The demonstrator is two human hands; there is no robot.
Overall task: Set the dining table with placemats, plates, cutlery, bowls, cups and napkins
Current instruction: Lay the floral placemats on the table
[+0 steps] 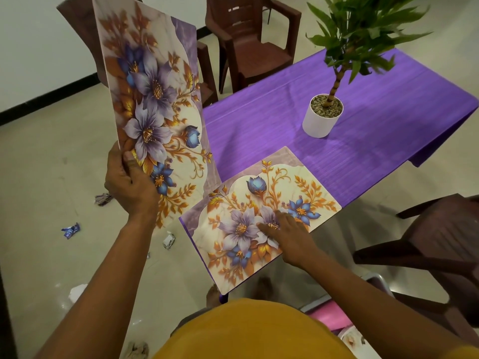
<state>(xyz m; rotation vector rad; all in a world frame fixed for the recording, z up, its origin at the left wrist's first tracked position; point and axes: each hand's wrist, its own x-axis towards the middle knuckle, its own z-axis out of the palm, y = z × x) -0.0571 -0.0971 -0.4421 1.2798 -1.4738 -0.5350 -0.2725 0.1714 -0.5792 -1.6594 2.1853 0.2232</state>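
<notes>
Shiny pale tile floor (pixel 46 177) with bits of crumpled paper (pixel 70 230) on it. White wall (pixel 39 42) with a black strip at the bottom. Brown plastic chairs (pixel 248 40) around a table under a purple cloth (pixel 375 120). Small potted plant (pixel 322 115) on top.

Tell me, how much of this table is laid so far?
Barely begun. One floral placemat lies flat at the near corner of the purple table, with the right hand resting on it, fingers straight. The left hand grips a second placemat upright in the air, not yet laid. Apart from a potted plant, nothing else sits there: no plates, cutlery, bowls, cups or napkins.
</notes>
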